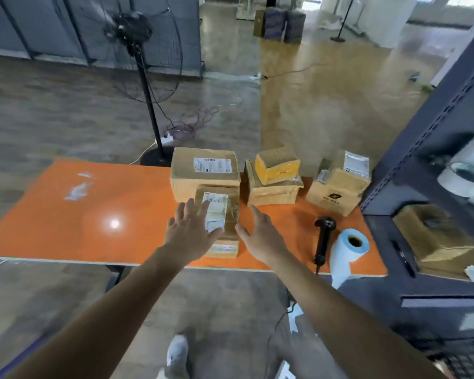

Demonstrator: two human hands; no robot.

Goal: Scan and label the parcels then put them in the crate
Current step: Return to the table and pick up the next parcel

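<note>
A small cardboard parcel [229, 214] with a white label lies near the front of the orange table [93, 214]. My left hand [190, 231] hovers over its left side with fingers spread, the thumb across the label. My right hand [260, 236] is open just right of the parcel, palm facing it. Behind it stands a larger labelled box [205, 170]. To the right are a yellow-taped parcel [278, 165] stacked on another box [274, 190], and a labelled box [340, 184]. A black scanner [323, 239] and a roll of labels [348, 250] lie at the right.
A dark metal shelf rack [435, 165] stands against the table's right end, holding a cardboard box [433, 233] and white rolls. A black pedestal fan [145, 77] stands behind the table. A black crate [465, 359] shows at the bottom right. Cables run across the floor.
</note>
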